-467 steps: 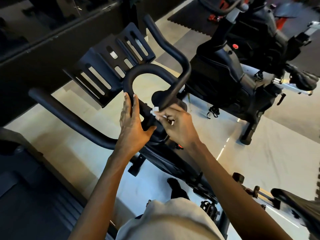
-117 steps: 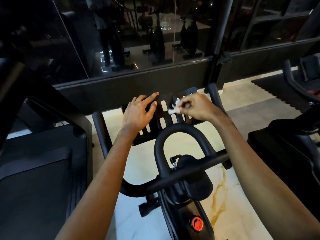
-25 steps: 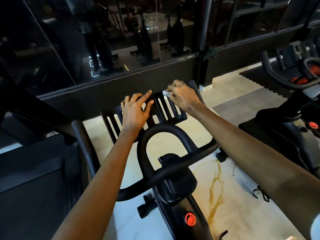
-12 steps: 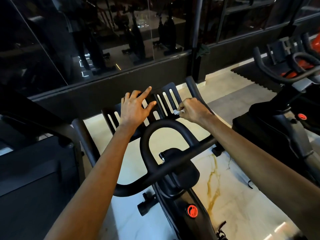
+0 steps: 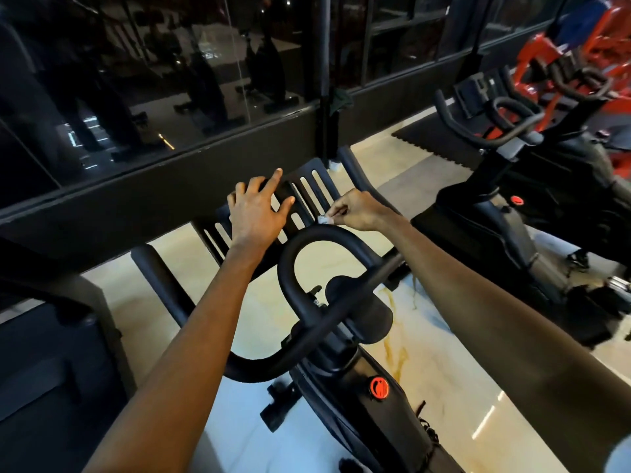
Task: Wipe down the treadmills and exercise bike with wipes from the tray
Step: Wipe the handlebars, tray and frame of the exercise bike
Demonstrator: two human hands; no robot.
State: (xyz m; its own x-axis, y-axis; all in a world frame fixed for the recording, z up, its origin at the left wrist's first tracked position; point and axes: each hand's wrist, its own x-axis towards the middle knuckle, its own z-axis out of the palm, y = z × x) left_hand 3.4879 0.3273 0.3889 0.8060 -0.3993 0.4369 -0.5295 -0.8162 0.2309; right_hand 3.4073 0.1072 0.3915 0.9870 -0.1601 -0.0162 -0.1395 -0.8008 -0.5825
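While the left hand lies flat with fingers spread on the black slotted tray, the right hand pinches a small white wipe at its fingertips.

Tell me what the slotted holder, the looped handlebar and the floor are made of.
Slotted holder: looks like rigid matte black plastic, given its clean moulded slots; painted metal is possible. Looped handlebar: likely a tube with dull black rubbery coating, showing only soft sheen. Floor: polished pale stone or marble-look tile, from amber veins and sharp reflections.
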